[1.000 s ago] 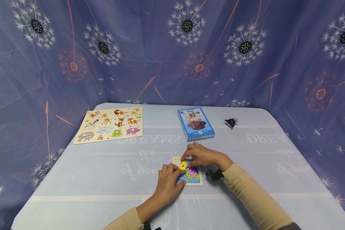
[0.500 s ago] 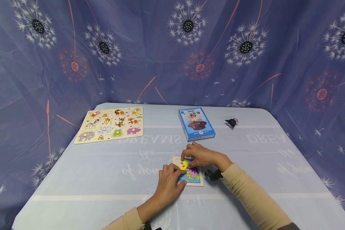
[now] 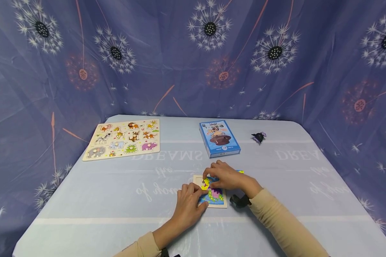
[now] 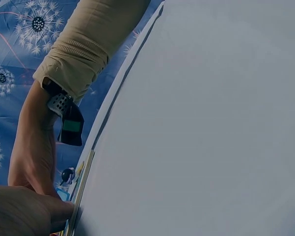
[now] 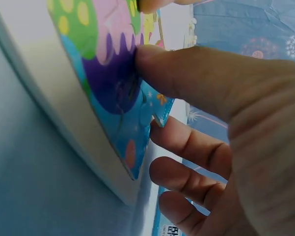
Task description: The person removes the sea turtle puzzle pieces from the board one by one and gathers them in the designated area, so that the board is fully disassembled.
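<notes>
A small jigsaw puzzle (image 3: pixel 216 195) in a pale wooden frame lies on the table, with yellow, purple, pink and green parts on blue. My left hand (image 3: pixel 188 203) rests on its left side, index finger and thumb pressing the picture. At the top of the puzzle, my right hand (image 3: pixel 226 175) pinches a blue-edged puzzle piece (image 5: pixel 159 101) between thumb and index finger; the other fingers curl loosely in the right wrist view. That piece's edge stands slightly proud of the frame. My left hand (image 4: pixel 27 211) is only partly visible in the left wrist view.
Behind my right wrist lies a blue and yellow piece (image 3: pixel 240 171), mostly hidden. Farther back are a blue box (image 3: pixel 219 139), a wooden animal peg board (image 3: pixel 125 139) at left, and a small black and purple object (image 3: pixel 258 137) at right. A patterned curtain (image 3: pixel 167 71) hangs behind.
My right hand and wrist have shifted slightly down and right, uncovering the blue and yellow bit behind the wrist. My left hand stays in place.
</notes>
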`<act>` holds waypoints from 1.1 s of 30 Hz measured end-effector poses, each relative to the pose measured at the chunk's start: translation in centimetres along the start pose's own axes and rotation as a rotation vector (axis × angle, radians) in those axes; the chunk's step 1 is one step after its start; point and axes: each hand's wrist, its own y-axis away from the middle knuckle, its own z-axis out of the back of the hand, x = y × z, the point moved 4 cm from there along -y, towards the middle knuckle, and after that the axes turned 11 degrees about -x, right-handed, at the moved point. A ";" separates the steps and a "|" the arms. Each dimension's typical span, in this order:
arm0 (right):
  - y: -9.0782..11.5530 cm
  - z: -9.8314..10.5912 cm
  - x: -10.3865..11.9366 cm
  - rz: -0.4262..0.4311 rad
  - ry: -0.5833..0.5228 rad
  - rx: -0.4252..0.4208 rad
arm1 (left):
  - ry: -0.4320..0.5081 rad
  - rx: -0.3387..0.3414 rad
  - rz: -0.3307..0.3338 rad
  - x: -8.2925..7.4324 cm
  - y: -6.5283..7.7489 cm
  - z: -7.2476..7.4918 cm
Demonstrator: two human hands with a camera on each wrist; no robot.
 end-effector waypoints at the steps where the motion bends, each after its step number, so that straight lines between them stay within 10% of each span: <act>1: 0.0 0.0 0.0 -0.006 -0.005 -0.005 | 0.000 0.001 0.001 0.0 0.0 0.0; 33: 1.9 -0.7 -0.1 -0.061 -0.080 -0.211 | 0.006 -0.003 0.001 -0.1 0.1 0.0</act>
